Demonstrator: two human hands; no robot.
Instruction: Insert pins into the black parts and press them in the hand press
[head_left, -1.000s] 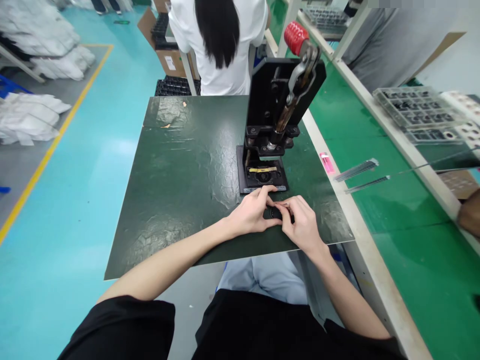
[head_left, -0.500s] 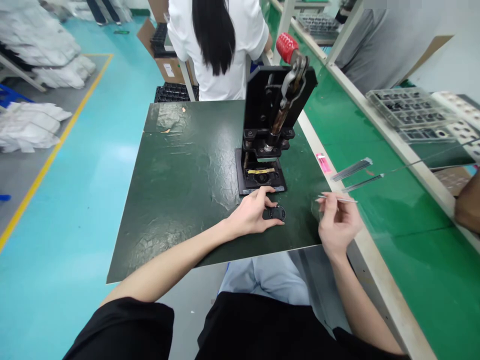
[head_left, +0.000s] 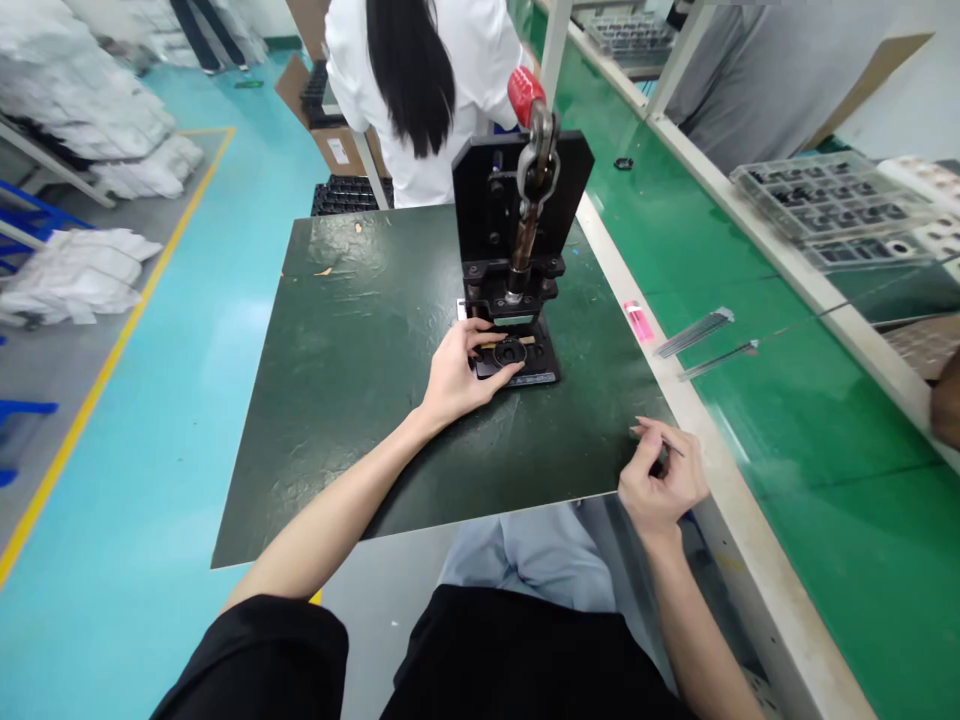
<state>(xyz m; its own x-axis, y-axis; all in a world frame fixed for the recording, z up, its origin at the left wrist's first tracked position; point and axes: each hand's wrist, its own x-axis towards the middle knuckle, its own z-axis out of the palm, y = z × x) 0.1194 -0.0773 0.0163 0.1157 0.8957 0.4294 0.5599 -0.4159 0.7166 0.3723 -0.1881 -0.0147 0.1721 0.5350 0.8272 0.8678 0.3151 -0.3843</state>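
Observation:
My left hand [head_left: 466, 372] holds a round black part [head_left: 510, 353] between thumb and fingers, over the base of the black hand press [head_left: 523, 200]. A yellowish strip lies across the press base behind the part. The press's red handle [head_left: 525, 92] points up. Near the table's right edge, my right hand [head_left: 663, 478] is closed around a thin metallic stick [head_left: 673, 449], most of which the fingers hide. Bundles of thin grey strips [head_left: 694, 333] lie on the green surface beyond the white rail, beside a pink item [head_left: 638, 322].
The dark green table [head_left: 352, 370] carries the press. Behind it sits a person in white [head_left: 480, 70]. Along the right run a white rail [head_left: 720, 470] and a green bench [head_left: 795, 400] with clear trays [head_left: 832, 200]. Part of another person shows at the right edge.
My left hand has moved forward and left, bringing the round part from the tabletop to the press base. My right hand has shifted slightly down, its stick now less visible. The whole view has turned slightly.

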